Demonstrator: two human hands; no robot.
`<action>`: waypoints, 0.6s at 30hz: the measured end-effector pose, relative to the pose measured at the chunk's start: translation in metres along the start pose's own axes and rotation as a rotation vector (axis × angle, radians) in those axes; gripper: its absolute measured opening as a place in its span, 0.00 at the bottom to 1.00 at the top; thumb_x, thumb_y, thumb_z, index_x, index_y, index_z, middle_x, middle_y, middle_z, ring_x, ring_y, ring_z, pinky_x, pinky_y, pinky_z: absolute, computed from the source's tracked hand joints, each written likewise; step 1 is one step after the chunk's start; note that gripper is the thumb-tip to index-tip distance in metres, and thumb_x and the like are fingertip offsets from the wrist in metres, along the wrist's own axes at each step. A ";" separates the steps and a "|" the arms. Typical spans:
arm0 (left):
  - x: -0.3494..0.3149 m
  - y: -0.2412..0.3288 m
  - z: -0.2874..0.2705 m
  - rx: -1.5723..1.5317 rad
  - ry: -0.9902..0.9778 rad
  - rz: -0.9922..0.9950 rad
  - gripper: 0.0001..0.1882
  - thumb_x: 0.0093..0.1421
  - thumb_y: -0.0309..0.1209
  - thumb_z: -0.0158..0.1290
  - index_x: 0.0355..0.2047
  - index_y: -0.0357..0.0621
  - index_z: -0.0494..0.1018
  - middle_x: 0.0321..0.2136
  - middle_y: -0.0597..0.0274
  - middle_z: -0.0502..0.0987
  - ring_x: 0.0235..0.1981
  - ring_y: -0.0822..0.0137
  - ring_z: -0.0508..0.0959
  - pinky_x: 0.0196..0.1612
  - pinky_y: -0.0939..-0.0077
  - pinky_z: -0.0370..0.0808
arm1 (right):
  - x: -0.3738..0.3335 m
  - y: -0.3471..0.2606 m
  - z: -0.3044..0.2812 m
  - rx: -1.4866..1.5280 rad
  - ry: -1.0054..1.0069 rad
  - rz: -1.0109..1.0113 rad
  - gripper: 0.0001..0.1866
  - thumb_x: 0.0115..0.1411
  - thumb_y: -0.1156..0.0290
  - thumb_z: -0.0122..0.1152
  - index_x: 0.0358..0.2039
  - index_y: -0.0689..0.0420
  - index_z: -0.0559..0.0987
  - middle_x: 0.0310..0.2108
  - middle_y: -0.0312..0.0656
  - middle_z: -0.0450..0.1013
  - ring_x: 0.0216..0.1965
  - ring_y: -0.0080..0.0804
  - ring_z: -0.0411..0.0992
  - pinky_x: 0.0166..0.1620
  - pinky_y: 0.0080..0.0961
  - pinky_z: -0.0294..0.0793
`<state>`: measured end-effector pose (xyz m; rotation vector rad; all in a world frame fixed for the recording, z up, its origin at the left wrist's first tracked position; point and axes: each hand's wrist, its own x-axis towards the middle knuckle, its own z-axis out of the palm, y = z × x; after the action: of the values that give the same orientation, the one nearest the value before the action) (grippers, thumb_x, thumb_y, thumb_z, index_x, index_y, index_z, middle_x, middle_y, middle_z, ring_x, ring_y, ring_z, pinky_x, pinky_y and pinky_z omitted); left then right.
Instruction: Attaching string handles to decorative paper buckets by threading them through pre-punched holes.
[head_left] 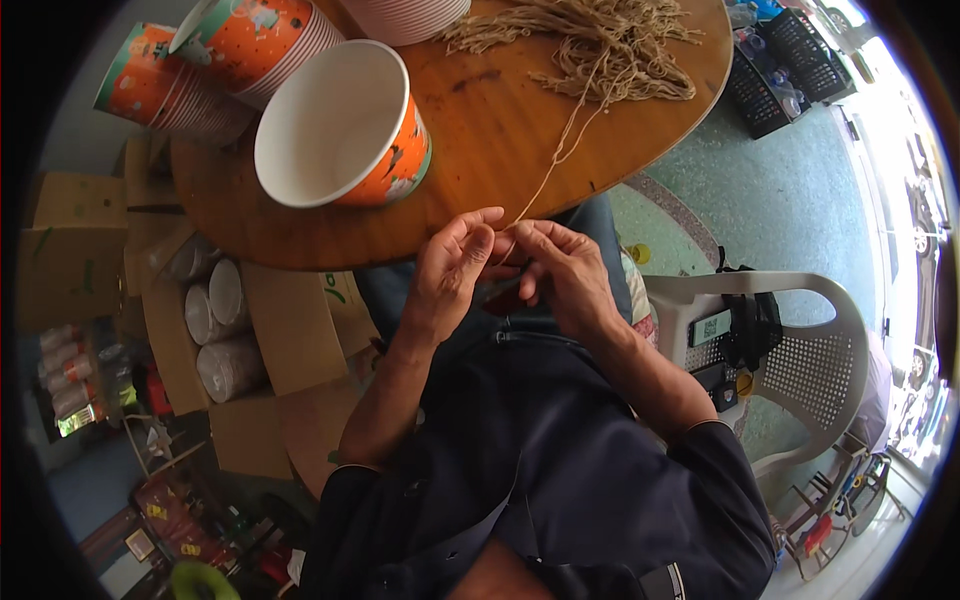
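Just off the near edge of the table, my two hands are close together in front of my lap. A thin beige string runs down to them from a tangled bundle of string on the tabletop. My right hand pinches the string between thumb and forefinger. Beside it, my left hand is closed, thumb against bent fingers, with a short bit of string leading toward it; its exact grip is partly hidden. A large orange-and-white paper bucket lies tilted on the table, its white inside showing.
More stacked paper buckets stand at the table's far left. On the left, an open cardboard box holds white round containers. A plastic chair with a black bag and phone is at right, black crates beyond.
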<state>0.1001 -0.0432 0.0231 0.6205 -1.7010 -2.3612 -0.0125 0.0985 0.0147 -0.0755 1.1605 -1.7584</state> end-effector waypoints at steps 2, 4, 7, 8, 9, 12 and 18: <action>-0.007 0.003 -0.004 -0.036 0.022 -0.035 0.25 0.75 0.39 0.51 0.62 0.29 0.67 0.46 0.52 0.83 0.44 0.68 0.84 0.49 0.73 0.83 | 0.001 0.003 0.000 -0.011 0.003 0.018 0.17 0.73 0.59 0.59 0.45 0.62 0.82 0.35 0.39 0.84 0.19 0.17 0.74 0.20 0.16 0.73; -0.011 0.006 -0.008 -0.074 0.034 -0.065 0.23 0.73 0.34 0.55 0.61 0.29 0.68 0.44 0.52 0.84 0.42 0.69 0.85 0.46 0.74 0.84 | 0.004 0.005 0.001 -0.004 0.015 0.008 0.17 0.73 0.59 0.60 0.45 0.62 0.82 0.35 0.39 0.84 0.19 0.17 0.75 0.20 0.16 0.73; -0.016 0.011 -0.013 0.041 0.060 -0.117 0.21 0.69 0.28 0.60 0.58 0.29 0.71 0.40 0.54 0.85 0.38 0.71 0.85 0.42 0.77 0.84 | 0.004 0.008 0.003 0.007 0.012 0.003 0.16 0.73 0.60 0.60 0.45 0.62 0.81 0.38 0.39 0.84 0.20 0.17 0.75 0.22 0.15 0.73; -0.017 0.012 -0.013 0.067 0.072 -0.113 0.21 0.67 0.27 0.61 0.57 0.30 0.72 0.39 0.54 0.85 0.37 0.72 0.85 0.41 0.79 0.84 | 0.004 0.009 0.004 0.010 -0.001 0.013 0.15 0.73 0.62 0.60 0.45 0.63 0.80 0.41 0.40 0.83 0.21 0.18 0.75 0.24 0.14 0.73; -0.016 0.012 -0.013 0.092 0.079 -0.107 0.21 0.66 0.25 0.63 0.56 0.30 0.73 0.37 0.55 0.85 0.36 0.73 0.85 0.40 0.80 0.84 | 0.004 0.009 0.004 0.010 -0.001 0.014 0.15 0.73 0.62 0.60 0.45 0.63 0.80 0.41 0.40 0.83 0.21 0.18 0.75 0.24 0.14 0.73; -0.021 0.016 -0.018 0.117 0.115 -0.068 0.20 0.66 0.25 0.63 0.56 0.30 0.73 0.36 0.55 0.85 0.35 0.73 0.84 0.39 0.80 0.84 | 0.007 0.009 0.003 -0.027 -0.012 0.008 0.15 0.73 0.62 0.60 0.45 0.62 0.81 0.41 0.41 0.83 0.21 0.18 0.75 0.24 0.14 0.73; -0.032 0.030 -0.027 0.183 0.206 0.032 0.20 0.66 0.24 0.62 0.56 0.31 0.73 0.34 0.56 0.85 0.34 0.73 0.83 0.40 0.79 0.83 | 0.008 0.004 0.002 -0.042 0.020 -0.053 0.16 0.73 0.58 0.60 0.44 0.60 0.82 0.38 0.36 0.84 0.20 0.17 0.77 0.20 0.18 0.78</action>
<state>0.1369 -0.0651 0.0511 0.8276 -1.8296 -2.0537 -0.0124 0.0915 0.0091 -0.1150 1.2199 -1.7853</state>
